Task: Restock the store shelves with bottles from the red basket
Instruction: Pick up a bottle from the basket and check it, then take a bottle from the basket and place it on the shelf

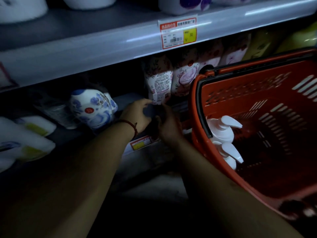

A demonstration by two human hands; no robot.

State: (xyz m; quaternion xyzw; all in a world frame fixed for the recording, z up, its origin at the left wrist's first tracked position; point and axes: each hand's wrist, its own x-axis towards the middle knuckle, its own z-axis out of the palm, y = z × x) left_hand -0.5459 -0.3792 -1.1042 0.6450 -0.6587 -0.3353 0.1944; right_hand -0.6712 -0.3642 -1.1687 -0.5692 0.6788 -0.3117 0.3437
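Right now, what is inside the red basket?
White pump tops of bottles lie against the red basket's near wall. Their bodies are hidden behind the rim, and the basket's depths are too dark to judge.

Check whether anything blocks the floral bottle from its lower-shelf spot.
Nothing visible does: the floral bottle, left hand and right hand at its lower end, stands beside the matching row; the blue-and-white bottle lies apart, leftward.
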